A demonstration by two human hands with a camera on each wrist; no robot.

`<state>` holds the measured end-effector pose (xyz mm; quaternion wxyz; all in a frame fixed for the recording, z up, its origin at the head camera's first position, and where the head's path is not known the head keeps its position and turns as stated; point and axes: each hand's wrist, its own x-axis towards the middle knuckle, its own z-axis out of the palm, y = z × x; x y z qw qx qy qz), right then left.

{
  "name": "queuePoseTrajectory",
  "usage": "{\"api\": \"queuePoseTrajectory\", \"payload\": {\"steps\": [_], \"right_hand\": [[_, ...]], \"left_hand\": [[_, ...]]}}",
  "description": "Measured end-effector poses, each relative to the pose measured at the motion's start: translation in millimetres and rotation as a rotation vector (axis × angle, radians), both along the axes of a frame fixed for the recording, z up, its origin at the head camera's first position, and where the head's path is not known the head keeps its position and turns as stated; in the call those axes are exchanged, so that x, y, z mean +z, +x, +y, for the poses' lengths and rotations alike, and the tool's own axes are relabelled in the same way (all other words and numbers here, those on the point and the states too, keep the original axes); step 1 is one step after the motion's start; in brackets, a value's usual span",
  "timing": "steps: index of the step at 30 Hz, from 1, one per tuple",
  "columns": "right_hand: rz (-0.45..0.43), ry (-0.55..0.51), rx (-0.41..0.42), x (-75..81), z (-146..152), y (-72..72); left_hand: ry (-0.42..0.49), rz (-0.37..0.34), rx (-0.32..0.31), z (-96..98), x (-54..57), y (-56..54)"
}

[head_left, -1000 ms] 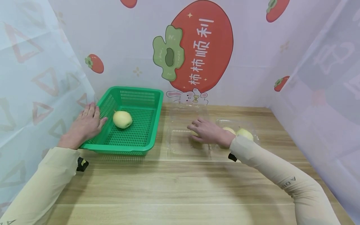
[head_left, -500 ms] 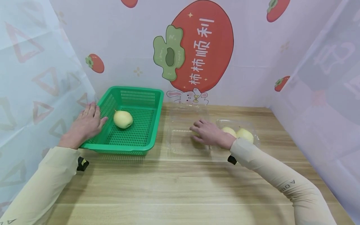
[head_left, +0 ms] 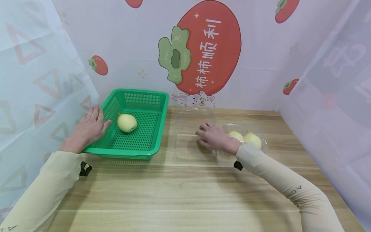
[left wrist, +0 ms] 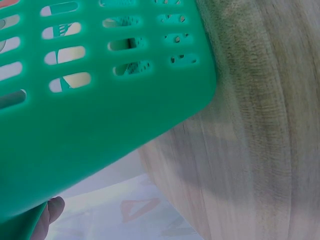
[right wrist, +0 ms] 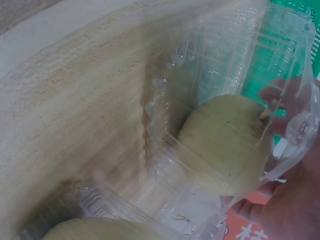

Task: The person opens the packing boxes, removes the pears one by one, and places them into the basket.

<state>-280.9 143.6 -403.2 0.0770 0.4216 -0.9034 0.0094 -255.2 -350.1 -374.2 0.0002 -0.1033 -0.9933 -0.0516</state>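
1. Resting wide at nine o'clock in the head view, the left hand (head_left: pixel 88 126) is lying with its fingers straight on the left rim of the green basket (head_left: pixel 123 152), thumb pointing inward.
2. Down at four o'clock from the middle, the right hand (head_left: pixel 213 137) is holding a pear (right wrist: pixel 225 145), fingers and thumb bending round its stem end; how firmly they are pressing, I cannot tell!
3. That pear is sitting inside a clear container (head_left: pixel 185 149), showing through the wall in the right wrist view and mostly hiding beneath the hand from above.
4. Its clear lid (head_left: pixel 194 119) is lying back towards twelve o'clock.
5. Over in the basket, a second pear (head_left: pixel 127 123) is lying on its side, slightly towards ten o'clock from the basket's centre, its stem pointing to eleven.
6. Just past the right hand, at three o'clock, another clear container (head_left: pixel 237 125) is carrying a third pear (head_left: pixel 235 136) and a fourth pear (head_left: pixel 252 141), side by side.
7. Everything is standing on a wooden table (head_left: pixel 174 193), and a big red fruit print (head_left: pixel 226 48) is filling the back wall at twelve to one o'clock.
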Motion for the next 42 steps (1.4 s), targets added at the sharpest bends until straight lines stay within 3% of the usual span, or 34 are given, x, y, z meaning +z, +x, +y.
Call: {"api": "queuePoseTrajectory", "payload": {"steps": [16, 32, 42], "right_hand": [[-0.097, 0.088, -0.111, -5.2, -1, 2.9], [0.023, 0.084, -0.113, -15.4, -4, 8.2], [0.012, 0.060, -0.103, -13.7, -2, 5.7]], "left_hand": [[0.003, -0.006, 0.001, 0.1, 1.1, 0.4], [0.025, -0.009, 0.003, -0.4, -0.5, -0.2], [0.010, -0.022, 0.001, -0.5, 1.4, 0.8]]}}
